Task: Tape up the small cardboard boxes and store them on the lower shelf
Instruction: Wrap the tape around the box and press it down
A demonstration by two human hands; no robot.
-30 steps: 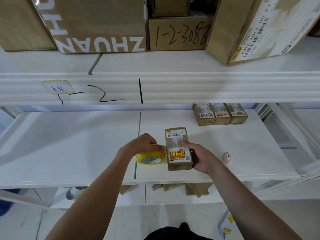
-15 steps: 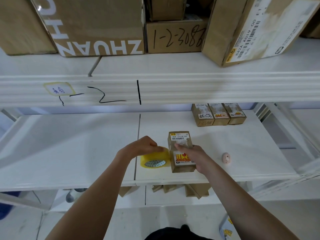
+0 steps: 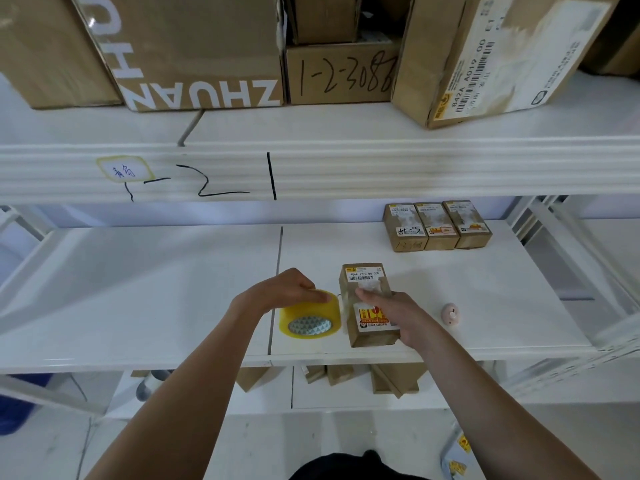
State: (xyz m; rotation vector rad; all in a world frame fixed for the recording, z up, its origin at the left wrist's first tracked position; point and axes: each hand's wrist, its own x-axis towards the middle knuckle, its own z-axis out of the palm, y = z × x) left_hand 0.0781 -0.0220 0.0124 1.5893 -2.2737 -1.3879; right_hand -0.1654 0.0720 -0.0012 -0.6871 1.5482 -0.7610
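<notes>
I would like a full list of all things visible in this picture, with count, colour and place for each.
small cardboard box: 1, brown, front of middle shelf, under right hand
tape roll: 1, yellow, left of that box
taped small boxes: 3, brown, row at back right of middle shelf
egg-shaped object: 1, pinkish, right of the box
large cartons: several, brown, top shelf
shelf rack: 1, white
cardboard pieces: several, brown, lower shelf
left hand: on tape roll
right hand: on box top
</notes>
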